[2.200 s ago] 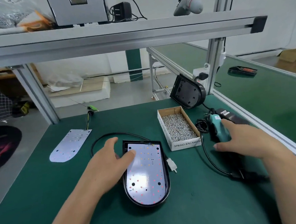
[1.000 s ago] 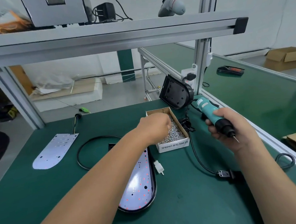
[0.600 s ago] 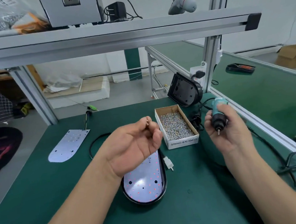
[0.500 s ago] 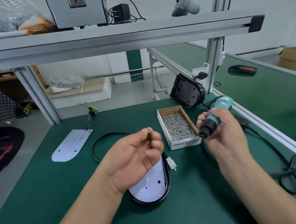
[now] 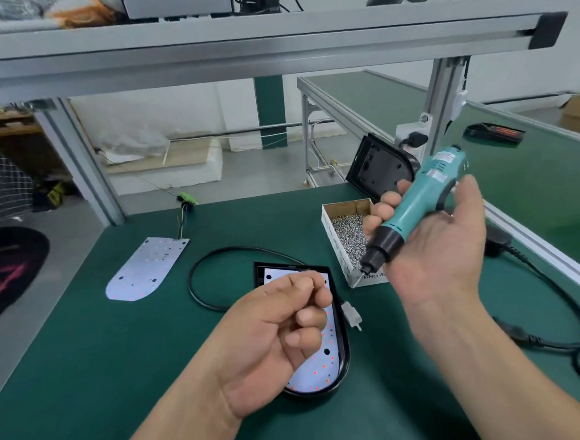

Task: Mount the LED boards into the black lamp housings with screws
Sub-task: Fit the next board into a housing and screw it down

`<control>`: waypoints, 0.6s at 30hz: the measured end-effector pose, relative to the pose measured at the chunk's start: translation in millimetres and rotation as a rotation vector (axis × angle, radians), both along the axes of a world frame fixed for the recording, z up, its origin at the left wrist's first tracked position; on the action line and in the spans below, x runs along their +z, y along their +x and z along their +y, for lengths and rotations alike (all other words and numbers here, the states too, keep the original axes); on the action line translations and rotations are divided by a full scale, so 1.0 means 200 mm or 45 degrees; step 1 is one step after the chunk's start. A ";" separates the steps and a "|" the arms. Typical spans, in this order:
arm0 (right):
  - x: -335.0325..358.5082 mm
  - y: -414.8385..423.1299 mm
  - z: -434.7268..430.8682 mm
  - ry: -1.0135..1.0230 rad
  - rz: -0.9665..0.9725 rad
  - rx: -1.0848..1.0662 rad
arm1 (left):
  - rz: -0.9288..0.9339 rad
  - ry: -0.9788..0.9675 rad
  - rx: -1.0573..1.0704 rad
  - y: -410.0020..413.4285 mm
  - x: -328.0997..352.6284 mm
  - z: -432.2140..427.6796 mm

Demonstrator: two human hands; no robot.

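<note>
Presently: spare LED board lies flat toward the tabletop's far left. Left hand hovers over mid-tabletop, thumb and forefinger pinched tip to tip, probably on a screw, too small to confirm. Beneath it, the LED board sits in the black housing. Board judged thin, stiff, light; hold by its edges, off the LEDs. Screw box just right. Right hand wraps the screwdriver, bit aimed down-left. Screws tiny, slippery.
</note>
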State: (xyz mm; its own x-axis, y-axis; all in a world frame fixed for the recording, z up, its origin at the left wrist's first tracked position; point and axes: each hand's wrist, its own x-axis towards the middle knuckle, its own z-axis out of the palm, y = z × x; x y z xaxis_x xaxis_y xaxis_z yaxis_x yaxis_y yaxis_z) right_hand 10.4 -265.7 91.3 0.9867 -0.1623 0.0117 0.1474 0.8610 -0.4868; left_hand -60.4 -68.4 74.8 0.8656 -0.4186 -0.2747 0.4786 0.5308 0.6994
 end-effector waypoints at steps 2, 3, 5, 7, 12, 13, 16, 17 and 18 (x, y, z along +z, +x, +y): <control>-0.01 -0.01 -0.02 -0.020 -0.016 0.020 | -0.041 0.045 0.023 -0.01 0.00 -0.01; -0.02 -0.01 -0.02 -0.029 -0.026 0.021 | -0.057 0.068 0.034 -0.02 0.00 -0.02; -0.02 -0.02 -0.02 -0.027 -0.059 0.012 | -0.061 0.093 0.048 -0.03 -0.01 -0.03; -0.01 -0.05 -0.02 -0.004 -0.100 -0.005 | -0.055 0.107 0.051 -0.04 -0.01 -0.04; 0.03 -0.10 -0.04 0.004 -0.156 -0.039 | -0.053 0.133 0.026 -0.07 -0.02 -0.08; 0.03 -0.11 -0.04 -0.004 -0.169 -0.030 | -0.056 0.135 0.013 -0.07 -0.03 -0.08; 0.03 -0.12 -0.04 -0.040 -0.180 -0.023 | -0.070 0.135 -0.026 -0.09 -0.04 -0.09; 0.03 -0.12 -0.03 -0.047 -0.181 -0.023 | -0.077 0.133 -0.030 -0.09 -0.05 -0.10; 0.03 -0.13 -0.03 -0.049 -0.186 -0.022 | -0.082 0.137 -0.026 -0.09 -0.05 -0.10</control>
